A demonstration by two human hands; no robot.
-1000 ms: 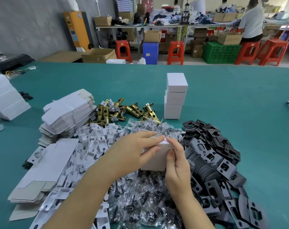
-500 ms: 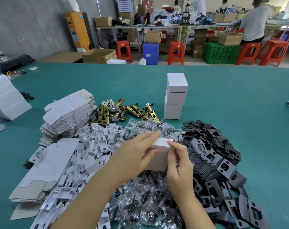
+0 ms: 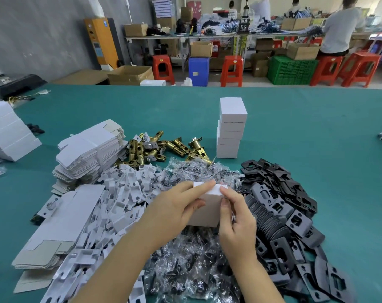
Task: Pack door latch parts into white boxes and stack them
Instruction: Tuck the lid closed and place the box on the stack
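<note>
Far left on the green table (image 3: 316,138), one slanted block of white boxes (image 3: 8,132); next, two heaps of flat box blanks (image 3: 89,154); brass latch bolts (image 3: 163,147) too jumbled to count; the left hand (image 3: 174,211) grips one small white box (image 3: 207,206) over bagged screws (image 3: 185,270), forefinger along its lid; the right hand (image 3: 238,221) pinches its right edge; behind, one stack of five closed boxes (image 3: 230,130); black strike plates (image 3: 290,215) heaped rightmost.

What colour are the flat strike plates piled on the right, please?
Black strike plates, clearest in the head view.
</note>
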